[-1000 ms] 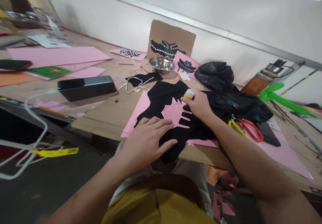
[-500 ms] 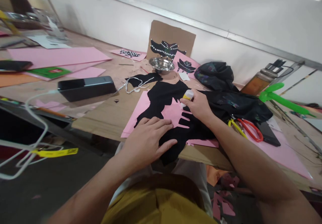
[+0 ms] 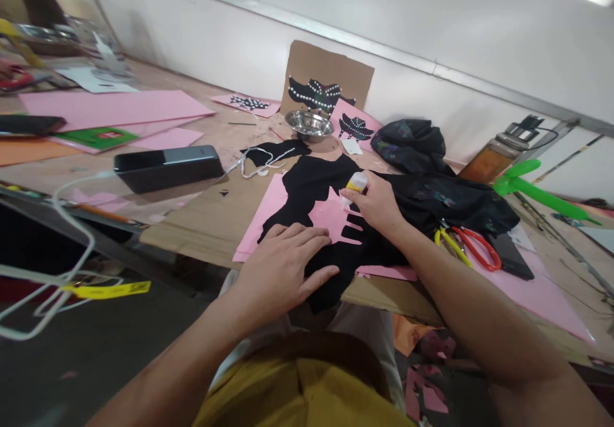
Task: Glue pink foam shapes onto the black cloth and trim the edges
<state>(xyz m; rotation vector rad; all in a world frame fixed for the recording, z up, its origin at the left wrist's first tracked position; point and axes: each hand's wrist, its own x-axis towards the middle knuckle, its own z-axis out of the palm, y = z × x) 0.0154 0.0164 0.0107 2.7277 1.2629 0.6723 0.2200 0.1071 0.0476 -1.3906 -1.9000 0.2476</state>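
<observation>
My right hand point(image 3: 378, 200) is closed around a small white glue bottle point(image 3: 356, 184) with a yellow label. The bottle tilts nozzle down, its tip at the upper right part of a pink paper cutout point(image 3: 326, 216) with jagged points and long prongs. That cutout lies on black fabric point(image 3: 307, 181), which spreads over pink sheets point(image 3: 254, 229) and cardboard. My left hand point(image 3: 288, 261) rests flat with fingers spread, fingertips on the cutout's left edge and the palm over the fabric. Whether glue is coming out is too small to tell.
Behind the fabric stand a steel bowl point(image 3: 309, 124) and a cardboard piece point(image 3: 330, 59) with a beaded black shape. A black power bank point(image 3: 167, 168) lies left. Red-handled scissors point(image 3: 480, 248), yellow-handled cutters point(image 3: 448, 245) and a bottle point(image 3: 496, 149) are to the right.
The glue bottle and my right hand have shifted very slightly left along the cutout. My left hand stays in place. At the far left edge, a hand with a red-handled tool has come into view.
</observation>
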